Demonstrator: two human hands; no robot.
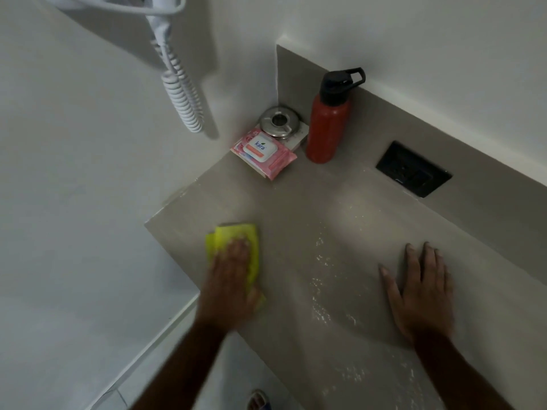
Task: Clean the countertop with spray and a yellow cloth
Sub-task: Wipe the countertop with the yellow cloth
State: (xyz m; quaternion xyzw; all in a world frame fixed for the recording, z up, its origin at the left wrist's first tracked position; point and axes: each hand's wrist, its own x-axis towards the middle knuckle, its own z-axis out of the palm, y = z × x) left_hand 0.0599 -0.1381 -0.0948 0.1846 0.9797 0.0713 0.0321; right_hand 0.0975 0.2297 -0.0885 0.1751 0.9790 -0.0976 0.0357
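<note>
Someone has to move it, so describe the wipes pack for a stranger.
Follow the grey countertop to its far corner. Left of the tall red bottle, in front of a round metal dish, lies the wipes pack: the only flat pink thing, with a white lid.

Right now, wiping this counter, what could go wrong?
The yellow cloth under your left hand sits by the countertop edge and might slide off. Wiping toward the corner could topple the upright red bottle. Pushing the wet spray streaks backward may bring moisture near the black socket.
</note>
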